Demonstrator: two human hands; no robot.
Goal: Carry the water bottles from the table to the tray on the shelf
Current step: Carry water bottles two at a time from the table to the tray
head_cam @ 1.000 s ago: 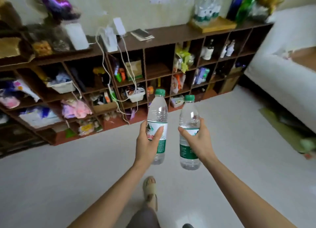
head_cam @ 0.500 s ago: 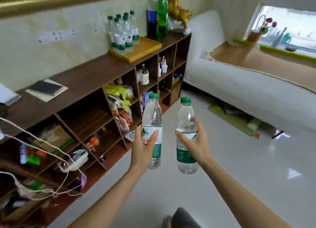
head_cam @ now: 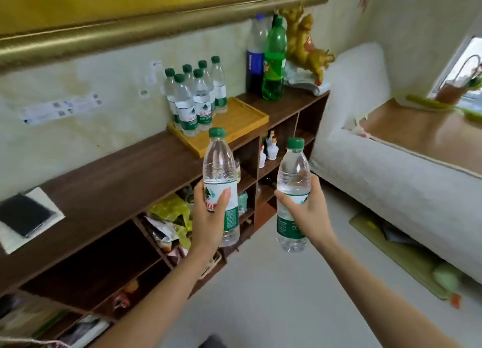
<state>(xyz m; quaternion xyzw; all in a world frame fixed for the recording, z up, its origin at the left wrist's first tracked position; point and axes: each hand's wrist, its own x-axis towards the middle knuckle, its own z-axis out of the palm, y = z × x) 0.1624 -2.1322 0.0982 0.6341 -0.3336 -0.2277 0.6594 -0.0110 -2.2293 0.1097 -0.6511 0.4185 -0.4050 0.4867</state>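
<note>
Arms outstretched — left hand (head_cam: pixel 208 217) and right hand (head_cam: pixel 309 212) each grip upright water bottles (head_cam: pixel 220 175).

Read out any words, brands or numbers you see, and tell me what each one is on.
"山": red print on the label of the bottle in the left hand; other characters covered or blurred.
"饮": white on green, label of the bottle in the right hand; rest hidden.
Labels of the bottles on the tray, wall stickers: too blurred.

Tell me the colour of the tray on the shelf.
Yellow-orange wood tone; the tray shows clearly in the head view.
</note>
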